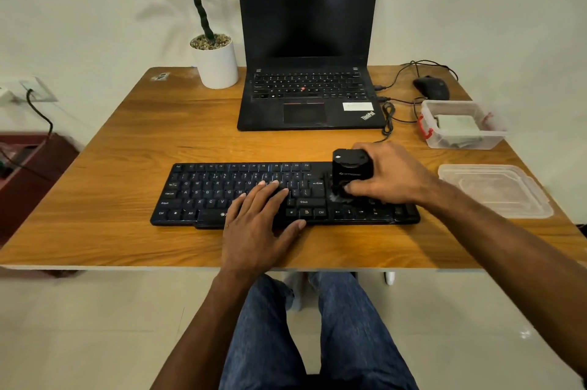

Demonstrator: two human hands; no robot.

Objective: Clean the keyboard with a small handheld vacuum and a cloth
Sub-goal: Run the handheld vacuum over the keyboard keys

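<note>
The keys under the left hand's fingers (270, 189) are covered. The vacuum's (349, 172) right side and base are hidden behind the right hand's fingers (359, 187). The contents of the container (462, 138) are blurred.

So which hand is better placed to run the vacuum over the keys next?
Right. The right hand already grips the handheld vacuum on the keyboard's right side; the left hand lies flat, steadying it.

Plain pale wall (95, 24), wooden desk (127, 141), light tiled floor (95, 326), dark red cabinet (28, 173) at left.
</note>
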